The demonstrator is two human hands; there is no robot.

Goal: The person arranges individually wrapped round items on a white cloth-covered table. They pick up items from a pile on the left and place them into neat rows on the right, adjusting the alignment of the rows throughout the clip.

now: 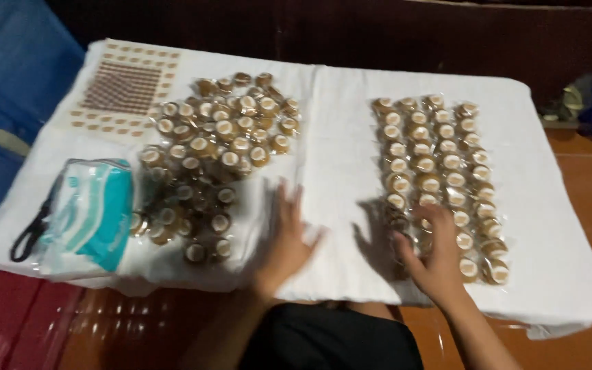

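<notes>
My left hand (287,240) lies flat and open on the white cloth (337,137), fingers spread, just right of a loose heap of small round brown-and-cream wrapped pieces (214,151). My right hand (433,250) rests at the near end of tidy rows of the same wrapped pieces (436,164), its fingers curled over one or two of them. Whether it grips any is blurred.
A teal-and-white plastic packet (87,212) with a black strap lies at the cloth's left near corner. A sheet of small brown stickers (121,85) sits at the far left. Blue surface to the left, red-brown floor around.
</notes>
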